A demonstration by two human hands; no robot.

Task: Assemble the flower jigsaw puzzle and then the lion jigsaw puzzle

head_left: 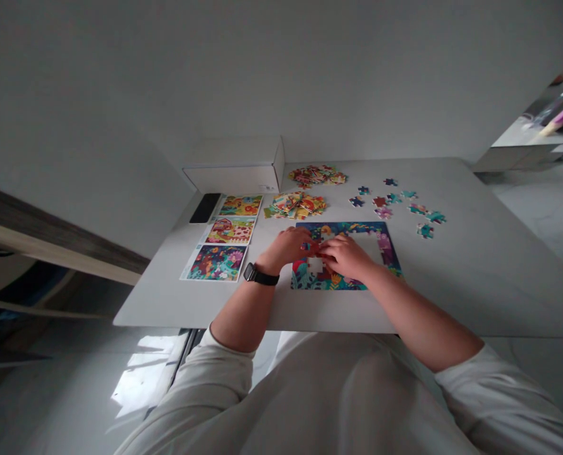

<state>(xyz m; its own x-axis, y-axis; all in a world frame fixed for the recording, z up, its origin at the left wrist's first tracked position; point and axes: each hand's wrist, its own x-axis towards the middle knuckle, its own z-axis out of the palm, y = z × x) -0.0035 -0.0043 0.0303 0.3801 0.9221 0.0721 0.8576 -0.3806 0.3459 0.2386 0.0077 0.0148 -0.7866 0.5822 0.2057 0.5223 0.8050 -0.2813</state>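
A partly built jigsaw puzzle (385,248) with a blue, flowery picture lies on the white table (475,265) in front of me. Both hands rest on its left-middle part, fingertips meeting. My left hand (289,245), with a black watch on the wrist, curls its fingers over a small piece at the puzzle. My right hand (346,256) lies beside it, fingers bent and pressed down on the pieces. A white gap (315,265) shows in the puzzle just below the fingers. What each hand grips is too small to make out.
Loose puzzle pieces (395,203) are scattered at the far right. Two heaps of pieces (295,205) (316,175) lie behind the puzzle. Three picture cards (229,230), a black phone (205,207) and a white box (238,167) are on the left.
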